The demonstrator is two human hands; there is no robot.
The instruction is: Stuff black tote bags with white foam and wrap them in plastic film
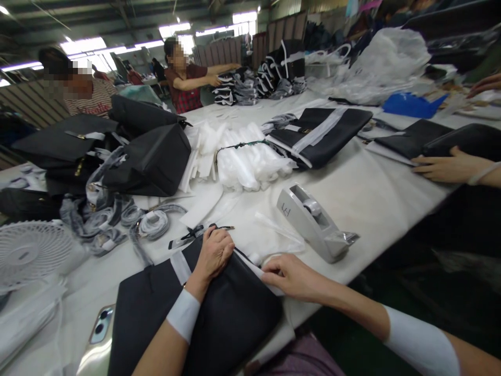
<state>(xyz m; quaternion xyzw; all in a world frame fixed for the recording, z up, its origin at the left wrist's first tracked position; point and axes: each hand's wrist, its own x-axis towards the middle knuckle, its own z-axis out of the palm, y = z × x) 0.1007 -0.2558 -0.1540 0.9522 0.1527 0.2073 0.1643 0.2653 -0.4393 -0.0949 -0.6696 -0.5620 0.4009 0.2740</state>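
A black handbag lies flat at the table's near edge, with a strip of white wrap across it. My left hand rests on top with its fingers curled over the bag's far edge. At the bag's right side, my right hand pinches a white sheet that runs along the edge. How far the sheet reaches under or into the bag is hidden. Just beyond my left hand lies a dark strap piece. A grey tape dispenser stands beyond my right hand.
Wrapped straps, a white fan and a phone lie left. Ahead are a bundle of white padding rolls and black bags. A co-worker's hand touches another bag at right; other people stand across the table.
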